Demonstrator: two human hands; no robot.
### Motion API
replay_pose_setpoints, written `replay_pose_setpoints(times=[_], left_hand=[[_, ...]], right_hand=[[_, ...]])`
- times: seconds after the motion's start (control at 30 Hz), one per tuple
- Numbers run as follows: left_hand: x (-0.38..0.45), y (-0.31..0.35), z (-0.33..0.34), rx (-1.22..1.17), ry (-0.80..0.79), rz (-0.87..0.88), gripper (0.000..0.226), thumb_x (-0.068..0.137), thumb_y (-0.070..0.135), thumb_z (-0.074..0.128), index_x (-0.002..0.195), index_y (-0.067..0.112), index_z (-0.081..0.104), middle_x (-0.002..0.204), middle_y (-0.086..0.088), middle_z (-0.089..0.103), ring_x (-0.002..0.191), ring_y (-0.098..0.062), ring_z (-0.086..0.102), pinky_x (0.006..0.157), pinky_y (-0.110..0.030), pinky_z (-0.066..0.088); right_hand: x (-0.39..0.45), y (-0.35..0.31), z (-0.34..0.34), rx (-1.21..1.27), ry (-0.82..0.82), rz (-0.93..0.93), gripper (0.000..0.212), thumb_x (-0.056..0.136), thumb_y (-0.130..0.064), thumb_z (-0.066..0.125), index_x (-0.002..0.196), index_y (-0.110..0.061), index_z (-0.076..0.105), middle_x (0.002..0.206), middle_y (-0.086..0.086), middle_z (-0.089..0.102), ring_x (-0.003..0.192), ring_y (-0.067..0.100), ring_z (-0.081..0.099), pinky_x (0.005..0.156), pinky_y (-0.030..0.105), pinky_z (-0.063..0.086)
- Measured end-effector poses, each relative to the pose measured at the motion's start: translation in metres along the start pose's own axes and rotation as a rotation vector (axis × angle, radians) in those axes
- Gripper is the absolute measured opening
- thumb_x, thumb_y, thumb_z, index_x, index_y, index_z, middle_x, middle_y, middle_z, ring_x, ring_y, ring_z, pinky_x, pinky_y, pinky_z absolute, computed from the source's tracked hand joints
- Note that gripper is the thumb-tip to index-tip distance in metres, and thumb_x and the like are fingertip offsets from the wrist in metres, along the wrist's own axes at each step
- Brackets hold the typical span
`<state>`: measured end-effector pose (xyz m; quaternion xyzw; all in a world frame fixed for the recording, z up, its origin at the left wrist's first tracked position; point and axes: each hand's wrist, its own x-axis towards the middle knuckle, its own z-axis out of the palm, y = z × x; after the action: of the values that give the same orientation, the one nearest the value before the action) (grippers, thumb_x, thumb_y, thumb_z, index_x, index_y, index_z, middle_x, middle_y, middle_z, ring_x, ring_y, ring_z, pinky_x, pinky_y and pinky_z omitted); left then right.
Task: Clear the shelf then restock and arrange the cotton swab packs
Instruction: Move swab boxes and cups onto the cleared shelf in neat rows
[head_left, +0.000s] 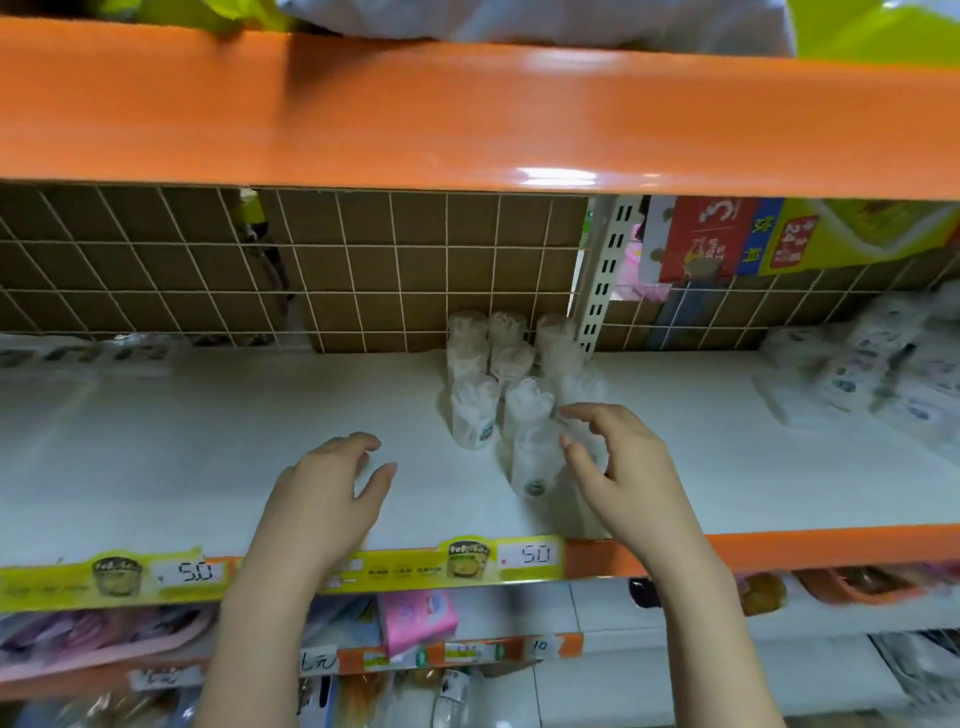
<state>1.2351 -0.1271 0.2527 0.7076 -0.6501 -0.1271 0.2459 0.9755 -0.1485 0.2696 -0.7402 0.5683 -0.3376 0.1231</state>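
Observation:
Several clear round cotton swab packs (511, 384) stand upright in rows on the white shelf (218, 447), from the wire back panel toward the front. My right hand (618, 473) hovers beside the nearest pack (535, 462), fingers loosely curled and holding nothing; whether it touches the pack is unclear. My left hand (332, 488) is over bare shelf to the left of the packs, fingers relaxed and empty.
An orange shelf (467, 114) hangs overhead. White wrapped packs (878, 374) are piled on the shelf's right part, flat packs (78, 358) at the far left. A yellow price strip (363, 569) runs along the front edge. Lower shelves hold mixed goods.

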Motion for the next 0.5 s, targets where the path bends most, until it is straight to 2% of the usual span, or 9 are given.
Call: replay_pose_setpoints(times=[0.07,0.17,0.3,0.4,0.5], left_hand=[[0.003,0.018,0.005,-0.004,0.026,-0.002,0.031,0.088,0.030,0.060,0.116,0.014,0.062,0.108,-0.006,0.066,0.101,-0.025,0.060,0.087,-0.038,0.047],[0.003,0.054,0.016,-0.005,0.065,-0.004,0.033,0.088,0.033,0.060,0.115,0.013,0.063,0.107,-0.007,0.065,0.100,-0.028,0.061,0.086,-0.040,0.048],[0.001,0.128,0.040,-0.015,0.143,0.009,0.047,0.078,0.045,0.048,0.108,0.013,0.064,0.102,-0.009,0.067,0.095,-0.032,0.062,0.079,-0.041,0.050],[-0.001,0.188,0.073,-0.035,0.120,0.084,0.050,0.079,0.047,0.045,0.109,0.012,0.065,0.105,-0.011,0.067,0.097,-0.031,0.062,0.080,-0.042,0.051],[-0.004,0.237,0.105,-0.038,0.049,0.110,0.044,0.084,0.044,0.050,0.114,0.013,0.063,0.110,-0.010,0.064,0.099,-0.030,0.060,0.083,-0.042,0.050]], right_hand=[[0.000,0.015,-0.013,0.000,0.002,-0.006,0.029,0.089,-0.015,0.059,0.118,-0.014,0.061,0.115,0.003,0.060,0.102,0.013,0.053,0.076,0.013,0.031],[-0.001,0.048,-0.037,-0.009,-0.011,0.001,0.030,0.090,-0.018,0.058,0.120,-0.016,0.059,0.116,0.001,0.059,0.099,0.017,0.056,0.073,0.014,0.030],[-0.008,0.104,-0.079,-0.047,-0.111,0.006,0.033,0.093,-0.026,0.052,0.126,-0.023,0.055,0.122,-0.006,0.056,0.098,0.009,0.053,0.076,0.017,0.034],[-0.015,0.148,-0.114,-0.074,-0.139,0.033,0.035,0.094,-0.027,0.050,0.128,-0.023,0.052,0.125,-0.006,0.054,0.096,0.004,0.049,0.078,0.016,0.033],[-0.022,0.188,-0.140,-0.116,-0.168,0.075,0.035,0.093,-0.025,0.051,0.128,-0.020,0.053,0.125,0.000,0.056,0.101,0.014,0.053,0.080,0.022,0.035]])
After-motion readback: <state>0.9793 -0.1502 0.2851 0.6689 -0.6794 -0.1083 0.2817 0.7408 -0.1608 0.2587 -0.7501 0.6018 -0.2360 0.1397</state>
